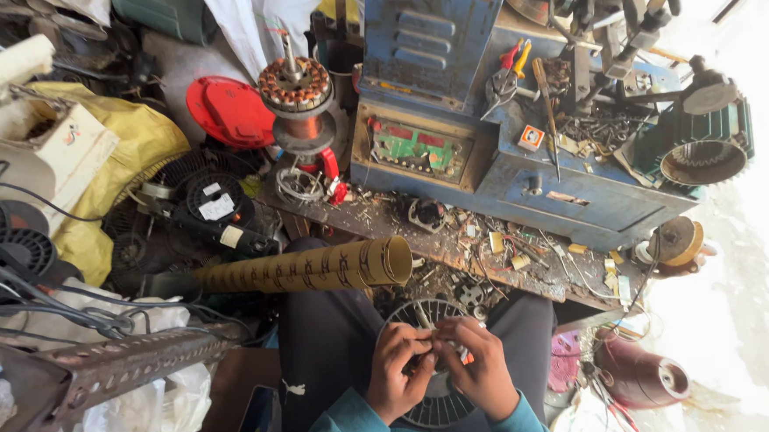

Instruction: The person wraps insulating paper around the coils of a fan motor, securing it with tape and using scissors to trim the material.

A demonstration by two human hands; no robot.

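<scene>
Far left of the hands: perforated rusty steel angle bar [120,366], black round fan guards [9,249]. Above and left: long yellowish slotted paper roll [308,268], propped over the lap within reach. Left hand [397,373], grip pinched together on a small pale part [434,349], too small to identify. Right hand [480,369], grip likewise closed on it, steadying it over the round wire-spoked stator [436,362] resting on the lap. Beyond: cluttered worktop [492,254], blue metal winding machine [449,107].

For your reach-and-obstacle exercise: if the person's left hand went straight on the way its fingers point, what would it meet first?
The left hand points toward the right hand, so it would likely meet those fingers first, above the round stator; depth is unclear.
</scene>
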